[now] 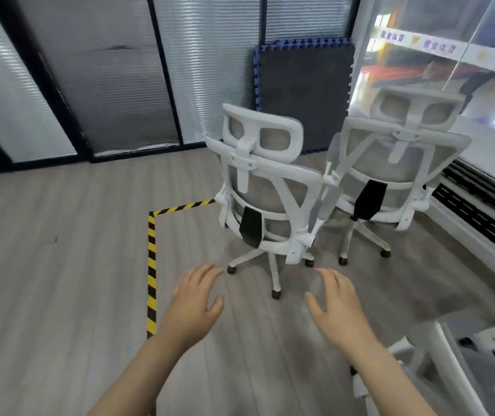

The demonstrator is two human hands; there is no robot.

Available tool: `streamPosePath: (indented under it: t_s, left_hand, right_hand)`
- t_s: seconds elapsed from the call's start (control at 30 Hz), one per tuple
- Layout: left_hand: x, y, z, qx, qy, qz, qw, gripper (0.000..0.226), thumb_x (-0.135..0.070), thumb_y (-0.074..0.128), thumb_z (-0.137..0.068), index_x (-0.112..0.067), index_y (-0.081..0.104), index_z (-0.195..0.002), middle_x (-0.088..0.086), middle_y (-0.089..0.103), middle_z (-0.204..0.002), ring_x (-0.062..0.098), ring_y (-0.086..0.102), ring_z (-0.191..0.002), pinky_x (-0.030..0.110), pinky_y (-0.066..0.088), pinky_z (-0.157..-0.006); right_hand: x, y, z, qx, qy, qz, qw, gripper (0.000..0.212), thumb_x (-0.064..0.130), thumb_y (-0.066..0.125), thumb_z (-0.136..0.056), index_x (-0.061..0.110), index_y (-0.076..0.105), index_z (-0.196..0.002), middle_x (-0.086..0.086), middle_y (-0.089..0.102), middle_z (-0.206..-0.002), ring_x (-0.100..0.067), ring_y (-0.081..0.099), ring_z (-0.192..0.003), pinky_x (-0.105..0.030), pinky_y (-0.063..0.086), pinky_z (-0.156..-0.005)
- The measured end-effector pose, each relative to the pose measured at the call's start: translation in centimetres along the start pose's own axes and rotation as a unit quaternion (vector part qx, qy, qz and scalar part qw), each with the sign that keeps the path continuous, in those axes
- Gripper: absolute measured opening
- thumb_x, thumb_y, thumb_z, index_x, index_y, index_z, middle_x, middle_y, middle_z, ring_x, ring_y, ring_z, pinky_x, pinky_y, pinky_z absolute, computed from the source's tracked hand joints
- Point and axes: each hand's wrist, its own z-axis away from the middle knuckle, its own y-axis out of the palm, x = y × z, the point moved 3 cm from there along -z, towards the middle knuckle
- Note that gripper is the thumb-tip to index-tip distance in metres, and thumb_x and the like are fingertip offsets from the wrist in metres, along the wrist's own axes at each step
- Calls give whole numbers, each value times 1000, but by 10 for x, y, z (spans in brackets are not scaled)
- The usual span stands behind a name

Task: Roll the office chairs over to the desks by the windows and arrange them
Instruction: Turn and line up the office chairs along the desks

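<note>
At the far left, frosted partition panels [96,85] in dark frames are seen, with wood-look floor [45,250] before them. A yellow-and-black tape line [151,265] is laid on the floor, turning right toward the chairs. The left hand [193,307] is held out over the floor with fingers spread and relaxed; nothing is gripped. The near office chair [267,187], white-framed with grey mesh, is stood just beyond the hands, its back turned to the viewer; it is not touched. The right hand [334,307] is likewise extended, empty, fingers spread. A second office chair [396,163] is stood just right of the first, near the glazed wall [450,70]. Foam mats [303,94] are leaned behind. The step in hand is judged to be the reach for the near chair. Its backrest frame should next be gripped by both hands, and the chair rolled clear of its neighbour.
</note>
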Motion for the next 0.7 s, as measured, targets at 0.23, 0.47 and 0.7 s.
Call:
streamPosePath:
  t_s: [0.23,0.47,0.7]
  left_hand:
    - [114,-50,-87,-69,-75,19,995,51,-37,49,-91,-23,45,-140,-5,44,-145,14,35,-136,34,29,-113]
    - [243,-131,-186,-105,-108,28,988,68,-53,34,-82,-20,47,-140,-4,47,-143,16,38,-134,35,30,-112]
    - [360,-198,-279,-109,-130,-56,984,71,-56,24,-83,-21,44,-141,-4,43,-147,19,29,-142,34,16,-117]
  right_hand:
    - [78,51,-133,28,-44,-11,999,49,29,59,-93,14,45,-138,-3,47,-138,-22,37,-130,-32,28,-111]
    - [200,110,-278,25,-76,-36,996,48,28,59,-94,13,46,-138,-1,47,-138,-17,34,-130,-30,27,-110]
    - [307,172,-409,41,-98,-61,992,47,31,55,-94,18,43,-138,2,46,-136,-16,34,-129,-31,30,-108]
